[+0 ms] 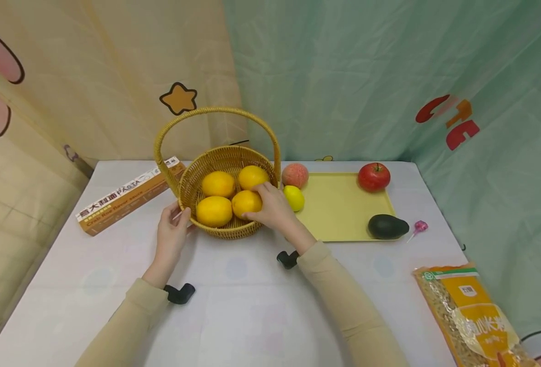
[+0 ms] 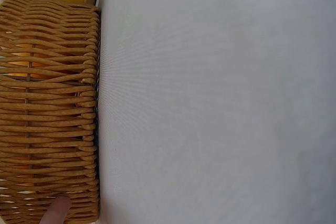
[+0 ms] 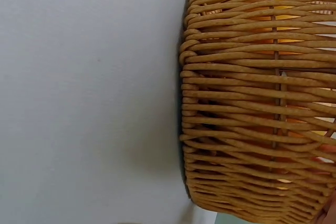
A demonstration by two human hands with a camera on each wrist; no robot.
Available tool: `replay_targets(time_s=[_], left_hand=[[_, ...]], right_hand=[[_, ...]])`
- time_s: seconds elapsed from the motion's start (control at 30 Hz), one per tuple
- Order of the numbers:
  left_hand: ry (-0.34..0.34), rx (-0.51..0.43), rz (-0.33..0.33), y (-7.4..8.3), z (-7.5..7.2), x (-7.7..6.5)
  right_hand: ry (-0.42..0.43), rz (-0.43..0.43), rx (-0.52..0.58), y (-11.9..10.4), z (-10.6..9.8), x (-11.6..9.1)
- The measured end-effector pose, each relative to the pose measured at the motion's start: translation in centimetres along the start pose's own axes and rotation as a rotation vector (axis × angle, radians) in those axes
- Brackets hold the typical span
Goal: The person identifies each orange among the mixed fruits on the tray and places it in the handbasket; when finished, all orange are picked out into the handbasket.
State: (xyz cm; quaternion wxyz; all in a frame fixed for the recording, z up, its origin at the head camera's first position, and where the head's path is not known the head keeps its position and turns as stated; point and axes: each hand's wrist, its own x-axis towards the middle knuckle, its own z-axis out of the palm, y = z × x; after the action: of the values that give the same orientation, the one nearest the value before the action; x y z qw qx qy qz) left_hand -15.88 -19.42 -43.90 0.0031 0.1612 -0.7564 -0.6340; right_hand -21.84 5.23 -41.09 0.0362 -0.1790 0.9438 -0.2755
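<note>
A woven wicker basket [image 1: 226, 233] with a tall arched handle stands upright on the table and holds several lemons [image 1: 213, 211]. At its near left side, my left hand [image 1: 171, 232] grips the rim, the thumb over the edge and the fingers outside; a fingertip shows against the weave in the left wrist view. My right hand [image 1: 277, 206] reaches over the right rim. Between its thumb and fingers it holds the near right lemon [image 1: 246, 204], which sits among the others in the basket. The right wrist view shows mostly the basket's wall [image 3: 252, 98].
Left of the basket lies a pasta box [image 1: 130, 196]. Right of it, a yellow tray [image 1: 334, 204] has a peach [image 1: 295, 175], a yellow-green fruit [image 1: 293, 198], a red apple [image 1: 374, 177] and an avocado [image 1: 387, 227] around it. Beyond lie a lollipop [image 1: 420, 227] and a grain bag [image 1: 472, 316].
</note>
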Motion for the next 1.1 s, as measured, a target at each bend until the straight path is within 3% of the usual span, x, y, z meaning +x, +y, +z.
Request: replay_targets(time_s=[0.33,0.63,0.93,1.1], left_hand=[[0.01,0.009,-0.029,0.0,-0.1,0.1],[0.033,0.107,0.047,0.2,-0.7,0.0],[0.098,0.034,0.082,2.7,-2.3,-1.6],[0.144,-0.007,0.185,4.9,-2.4,-2.8]], right_hand=[[0.065,-0.025,0.299,0.7,-0.3,-0.9],[0.173,-0.084,0.388,1.7,-2.5,-2.6],[0.275,-0.026,0.437,4.1,-5.6,-5.3],[0.308,0.048,0.424,5.7,-7.6,-6.6]])
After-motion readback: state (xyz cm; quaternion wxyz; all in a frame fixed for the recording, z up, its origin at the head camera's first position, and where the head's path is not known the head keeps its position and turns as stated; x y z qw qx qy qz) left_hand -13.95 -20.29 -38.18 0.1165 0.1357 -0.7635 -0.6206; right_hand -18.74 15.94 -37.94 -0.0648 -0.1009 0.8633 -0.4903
